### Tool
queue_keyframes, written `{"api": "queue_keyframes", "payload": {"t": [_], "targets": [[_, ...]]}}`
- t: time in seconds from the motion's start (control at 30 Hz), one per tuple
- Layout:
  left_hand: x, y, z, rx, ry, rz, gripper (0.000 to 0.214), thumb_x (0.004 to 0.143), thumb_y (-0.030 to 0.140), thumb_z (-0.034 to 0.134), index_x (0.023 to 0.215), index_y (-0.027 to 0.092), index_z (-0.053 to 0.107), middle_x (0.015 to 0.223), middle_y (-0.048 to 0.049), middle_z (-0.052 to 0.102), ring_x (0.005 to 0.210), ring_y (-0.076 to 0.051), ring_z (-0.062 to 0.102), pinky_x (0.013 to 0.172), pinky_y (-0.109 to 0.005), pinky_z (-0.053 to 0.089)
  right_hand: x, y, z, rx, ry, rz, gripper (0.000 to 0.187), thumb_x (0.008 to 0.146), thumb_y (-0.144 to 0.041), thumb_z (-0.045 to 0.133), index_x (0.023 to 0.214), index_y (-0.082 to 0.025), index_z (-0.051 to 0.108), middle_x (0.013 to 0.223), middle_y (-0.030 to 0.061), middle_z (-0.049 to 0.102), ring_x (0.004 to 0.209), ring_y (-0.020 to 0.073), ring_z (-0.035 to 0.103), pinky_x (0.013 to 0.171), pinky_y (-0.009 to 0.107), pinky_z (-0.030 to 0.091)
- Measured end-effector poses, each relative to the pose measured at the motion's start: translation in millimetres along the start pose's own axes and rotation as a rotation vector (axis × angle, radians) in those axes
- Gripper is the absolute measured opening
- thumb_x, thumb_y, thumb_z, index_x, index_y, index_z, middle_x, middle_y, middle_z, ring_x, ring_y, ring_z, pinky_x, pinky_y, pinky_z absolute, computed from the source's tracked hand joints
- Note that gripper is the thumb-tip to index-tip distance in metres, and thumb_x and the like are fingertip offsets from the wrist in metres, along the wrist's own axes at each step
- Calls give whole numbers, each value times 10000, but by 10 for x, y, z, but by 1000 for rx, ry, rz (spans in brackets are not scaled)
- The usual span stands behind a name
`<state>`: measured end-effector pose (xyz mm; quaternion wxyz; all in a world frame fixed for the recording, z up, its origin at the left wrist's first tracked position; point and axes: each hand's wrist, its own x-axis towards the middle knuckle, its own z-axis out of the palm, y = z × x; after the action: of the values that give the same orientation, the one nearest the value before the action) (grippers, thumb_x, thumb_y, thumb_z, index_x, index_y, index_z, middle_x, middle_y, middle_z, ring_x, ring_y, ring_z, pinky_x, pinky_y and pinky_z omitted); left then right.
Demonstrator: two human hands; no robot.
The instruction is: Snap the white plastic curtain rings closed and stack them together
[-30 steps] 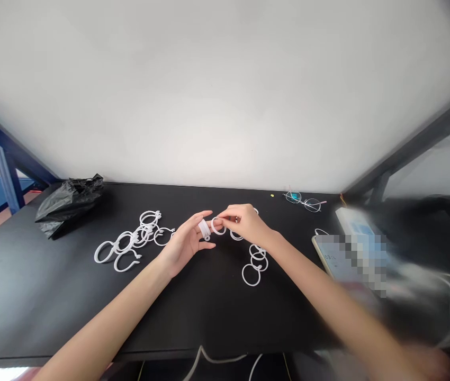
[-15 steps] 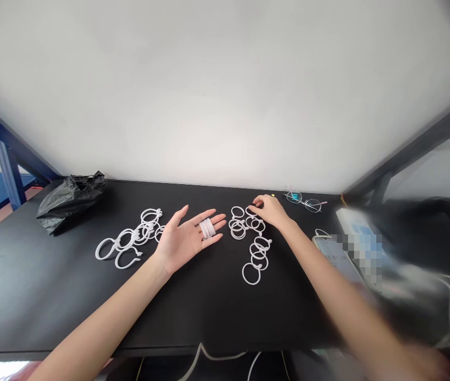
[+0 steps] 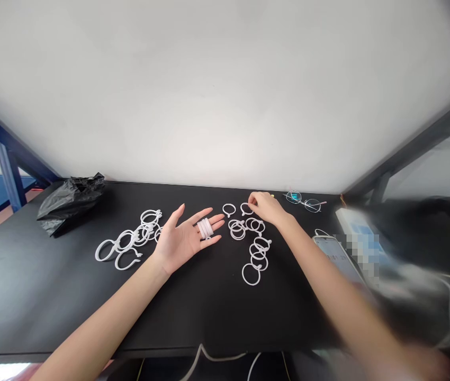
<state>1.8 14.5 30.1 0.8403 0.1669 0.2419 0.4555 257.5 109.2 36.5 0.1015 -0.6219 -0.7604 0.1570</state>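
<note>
My left hand (image 3: pixel 187 233) lies palm up with its fingers spread. Several white bands (image 3: pixel 205 228), which look like rings seen edge-on, are around its middle fingers. Between the closed fingertips of my right hand (image 3: pixel 265 207) is the edge of a thin white plastic ring (image 3: pixel 244 209) with a small tab. Another single ring (image 3: pixel 228 210) lies just left of it. Below these, overlapping rings (image 3: pixel 237 229) and a loose chain of rings (image 3: pixel 259 260) lie on the black table. Left of my left hand is a larger group of white rings (image 3: pixel 126 239), partly hidden by that hand.
A crumpled black plastic bag (image 3: pixel 72 198) sits at the back left. Glasses (image 3: pixel 303 202) lie by the wall at the back right. A phone (image 3: pixel 334 254) and a white box (image 3: pixel 362 241) are beyond my right forearm. Cables (image 3: pixel 215 357) hang below the table edge.
The single ring at the back has shifted to the left. My right hand has moved slightly up, and the ring at its fingertips has moved left and up, apart from the rings below.
</note>
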Motion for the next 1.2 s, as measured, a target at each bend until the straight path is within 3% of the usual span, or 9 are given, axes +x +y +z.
{"api": "queue_keyframes", "payload": {"t": [0.2, 0.33, 0.4, 0.5, 0.63, 0.73, 0.8, 0.97, 1.2], "targets": [[-13, -27, 26, -3, -12, -33, 555, 962, 498, 475, 1323, 84, 553, 1325, -236, 608, 1208, -317, 606, 889, -427, 567, -409, -440, 51, 339, 164, -535, 138, 952, -229, 536, 910, -191, 662, 889, 40, 671, 704, 131, 606, 616, 247, 465], [-20, -38, 40, 3, -63, -77, 535, 967, 512, 449, 1270, 94, 587, 1245, -231, 645, 1136, -309, 636, 768, -355, 575, -496, -521, 236, 486, 221, -691, 199, 958, -193, 502, 980, -196, 700, 957, 72, 703, 762, 153, 639, 642, 277, 513], [-15, -38, 41, 26, -75, -74, 509, 970, 514, 445, 1291, 145, 584, 1247, -209, 653, 1147, -306, 633, 760, -348, 570, -524, -500, 295, 588, 230, -615, 198, 950, -224, 523, 996, -200, 715, 988, 81, 711, 805, 169, 657, 628, 278, 527], [-23, -45, 42, 124, -90, -9, 460, 967, 515, 459, 1225, 189, 656, 1209, -166, 690, 1134, -291, 642, 792, -346, 561, -619, -472, 330, 844, 171, -298, 182, 919, -324, 588, 962, -197, 711, 884, 61, 703, 694, 154, 644, 532, 251, 511], [-118, -119, 80, 609, -154, 297, 436, 944, 487, 525, 928, 144, 795, 1005, -148, 760, 975, -288, 682, 837, -364, 533, -805, -518, 327, 1297, -256, 62, 394, 858, -556, 625, 952, -178, 683, 794, 46, 681, 610, 156, 638, 468, 244, 496], [-211, -226, 129, 1100, -271, 521, 302, 917, 381, 596, 933, 171, 812, 915, -132, 773, 873, -289, 695, 839, -391, 512, -921, -595, 328, 1495, -621, 6, 594, 819, -720, 567, 976, -164, 705, 934, 90, 718, 870, 209, 686, 762, 331, 560], [-237, -301, 146, 1367, -377, 606, 240, 893, 315, 621, 1002, 201, 803, 908, -128, 773, 849, -289, 692, 818, -397, 508, -974, -646, 343, 1522, -719, -83, 631, 747, -733, 649, 1004, -160, 712, 1005, 95, 720, 982, 226, 671, 882, 345, 520], [-203, -409, 108, 1697, -530, 703, 272, 903, 297, 593, 1063, 181, 780, 846, -143, 755, 744, -271, 670, 700, -370, 514, -1041, -728, 413, 1503, -594, -92, 426, 791, -511, 750, 1053, -176, 715, 1080, 87, 718, 1031, 230, 671, 989, 378, 475], [-198, -405, 150, 1501, -522, 591, 259, 912, 308, 594, 1015, 156, 776, 925, -136, 760, 850, -264, 679, 771, -366, 528, -1085, -786, 490, 1549, -416, -42, 329, 759, -339, 799, 1049, -207, 715, 1156, 80, 722, 1044, 223, 677, 987, 413, 505]]}}
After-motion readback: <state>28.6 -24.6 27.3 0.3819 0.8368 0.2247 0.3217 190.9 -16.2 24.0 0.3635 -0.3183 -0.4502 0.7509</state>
